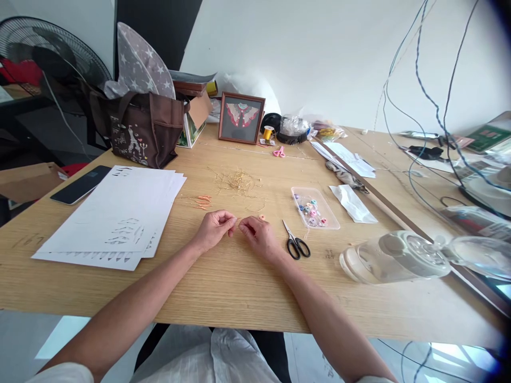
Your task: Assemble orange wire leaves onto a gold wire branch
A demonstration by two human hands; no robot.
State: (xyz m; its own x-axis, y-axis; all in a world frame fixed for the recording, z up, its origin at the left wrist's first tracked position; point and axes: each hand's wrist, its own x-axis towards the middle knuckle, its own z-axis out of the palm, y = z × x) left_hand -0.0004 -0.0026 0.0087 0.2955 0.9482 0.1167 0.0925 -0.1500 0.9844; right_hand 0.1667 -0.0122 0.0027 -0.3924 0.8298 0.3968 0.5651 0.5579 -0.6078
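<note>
Wall: plain white wall (pixel 327 58) behind the table, with a tall black panel (pixel 157 26) on its left part

Furniture: one long table of light wood (pixel 223 303) - a black standing fan (pixel 51 53) is at the left side

Floor: pale grey floor (pixel 24 340), seen below the table edge

Light: soft and even in the room - bright patches (pixel 62 338) lie on the floor

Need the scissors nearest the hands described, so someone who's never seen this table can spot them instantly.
On the wooden table, find the right hand. Just right of it, below a clear plastic tray, lie the black-handled scissors, blades pointing away from the person. The pink-handled scissors sit farther back, near the framed picture.
</note>
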